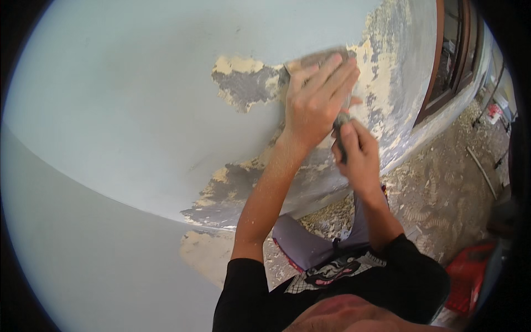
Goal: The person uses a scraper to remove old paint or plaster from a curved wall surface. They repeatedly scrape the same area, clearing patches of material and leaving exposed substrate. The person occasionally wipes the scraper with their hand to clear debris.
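Observation:
Against the painted wall, my right hand is closed around the dark handle of a scraper. Its wide blade lies on the wall, partly hidden under my left hand, whose fingers stretch along the blade and hold it. Both hands are slightly blurred. Around the blade the pale blue-grey paint is gone in ragged patches, with cream filler and grey plaster showing. A long stripped area runs at the right, and another lies low behind my left forearm.
A brown-framed window is at the upper right. Paint flakes and dust cover the floor, where a thin stick lies. A red plastic item stands at the lower right. The wall's corner edge curves across the left.

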A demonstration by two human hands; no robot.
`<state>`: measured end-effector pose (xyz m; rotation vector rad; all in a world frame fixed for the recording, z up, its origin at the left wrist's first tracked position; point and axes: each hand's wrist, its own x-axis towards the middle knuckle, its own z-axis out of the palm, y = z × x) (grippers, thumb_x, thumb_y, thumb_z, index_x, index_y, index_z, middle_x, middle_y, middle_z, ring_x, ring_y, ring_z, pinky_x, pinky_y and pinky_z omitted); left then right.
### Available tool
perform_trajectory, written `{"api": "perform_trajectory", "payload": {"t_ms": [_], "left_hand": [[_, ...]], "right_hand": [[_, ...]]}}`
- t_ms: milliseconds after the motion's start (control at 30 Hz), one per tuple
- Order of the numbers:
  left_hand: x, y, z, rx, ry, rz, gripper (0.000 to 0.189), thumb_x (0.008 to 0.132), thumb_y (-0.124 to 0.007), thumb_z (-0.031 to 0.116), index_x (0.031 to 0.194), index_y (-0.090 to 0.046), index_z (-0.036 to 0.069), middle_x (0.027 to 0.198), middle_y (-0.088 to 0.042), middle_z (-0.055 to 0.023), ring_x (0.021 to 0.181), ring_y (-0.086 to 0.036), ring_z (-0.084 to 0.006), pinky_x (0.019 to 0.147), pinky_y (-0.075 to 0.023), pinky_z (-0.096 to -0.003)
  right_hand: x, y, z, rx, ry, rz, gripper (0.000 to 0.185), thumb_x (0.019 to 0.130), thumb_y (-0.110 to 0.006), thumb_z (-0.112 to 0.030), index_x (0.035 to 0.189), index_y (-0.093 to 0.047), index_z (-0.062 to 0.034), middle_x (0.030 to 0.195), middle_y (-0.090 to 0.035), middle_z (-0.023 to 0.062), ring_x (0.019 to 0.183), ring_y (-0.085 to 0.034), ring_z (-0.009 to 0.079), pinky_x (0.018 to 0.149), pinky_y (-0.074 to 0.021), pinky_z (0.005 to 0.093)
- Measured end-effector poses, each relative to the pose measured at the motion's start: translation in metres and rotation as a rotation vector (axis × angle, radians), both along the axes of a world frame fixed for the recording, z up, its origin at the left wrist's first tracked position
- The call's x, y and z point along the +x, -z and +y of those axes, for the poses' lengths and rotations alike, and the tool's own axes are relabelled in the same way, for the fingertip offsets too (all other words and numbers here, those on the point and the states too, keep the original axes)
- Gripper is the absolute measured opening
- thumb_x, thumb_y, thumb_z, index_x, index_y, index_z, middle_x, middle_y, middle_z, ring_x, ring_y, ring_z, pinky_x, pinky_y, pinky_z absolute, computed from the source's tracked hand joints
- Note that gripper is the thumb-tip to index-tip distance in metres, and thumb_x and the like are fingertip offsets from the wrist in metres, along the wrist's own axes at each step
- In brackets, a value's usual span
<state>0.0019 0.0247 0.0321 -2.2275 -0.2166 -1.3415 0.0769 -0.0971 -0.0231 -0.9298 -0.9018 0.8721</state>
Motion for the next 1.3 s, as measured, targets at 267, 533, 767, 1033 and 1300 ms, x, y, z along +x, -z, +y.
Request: {"api": "perform_trajectory", "payload": {"t_ms": [267, 533, 767, 1033, 1300], "left_hand": [[0.01, -0.034, 0.005, 0.071, -0.02, -0.061, 0.042, 0.083, -0.08, 0.035, 0.122, -0.076, 0.02, 0.131, -0.073, 0.0058, 0.126, -0.064, -0.0137, 0.099, -0.0395, -0.0357], [0.017, 0.002, -0.001, -0.024, -0.021, -0.064, 0.044, 0.081, -0.082, 0.033, 0.123, -0.076, 0.022, 0.131, -0.073, 0.0072, 0.128, -0.063, -0.0143, 0.101, -0.0396, -0.0371], [0.018, 0.028, 0.0, -0.042, -0.01, -0.106, 0.043, 0.081, -0.08, 0.036, 0.122, -0.076, 0.022, 0.128, -0.074, 0.0088, 0.123, -0.065, -0.0131, 0.103, -0.0368, -0.0353], [0.014, 0.011, -0.002, -0.01, -0.044, -0.129, 0.04, 0.083, -0.078, 0.035, 0.12, -0.077, 0.022, 0.129, -0.073, 0.0079, 0.123, -0.064, -0.0132, 0.099, -0.0382, -0.0351], [0.01, -0.01, -0.002, -0.014, -0.04, -0.16, 0.038, 0.085, -0.077, 0.036, 0.121, -0.077, 0.024, 0.132, -0.072, 0.0109, 0.122, -0.065, -0.0114, 0.099, -0.0389, -0.0327]], "right_hand": [[0.006, -0.024, 0.011, 0.171, -0.011, -0.028, 0.026, 0.111, -0.051, -0.024, 0.1, -0.059, -0.0016, 0.074, -0.051, -0.0022, 0.059, -0.045, 0.003, 0.049, -0.0344, 0.0223], [0.01, 0.0, 0.003, 0.122, 0.053, -0.065, 0.022, 0.11, -0.051, -0.019, 0.104, -0.059, 0.0003, 0.074, -0.051, -0.0037, 0.06, -0.045, 0.0016, 0.051, -0.0352, 0.02], [0.003, 0.012, -0.003, 0.046, 0.066, -0.06, 0.023, 0.11, -0.05, -0.017, 0.091, -0.05, -0.0035, 0.069, -0.048, -0.0035, 0.057, -0.043, 0.0012, 0.049, -0.0334, 0.0209], [0.005, 0.006, 0.002, 0.103, 0.034, -0.082, 0.024, 0.111, -0.05, -0.021, 0.097, -0.053, -0.0013, 0.067, -0.049, -0.0029, 0.055, -0.043, 0.0024, 0.048, -0.0322, 0.0208], [0.002, -0.017, 0.002, 0.106, 0.019, -0.114, 0.024, 0.111, -0.048, -0.02, 0.103, -0.056, 0.0003, 0.068, -0.046, -0.0043, 0.057, -0.043, 0.0017, 0.049, -0.0329, 0.0207]]}}
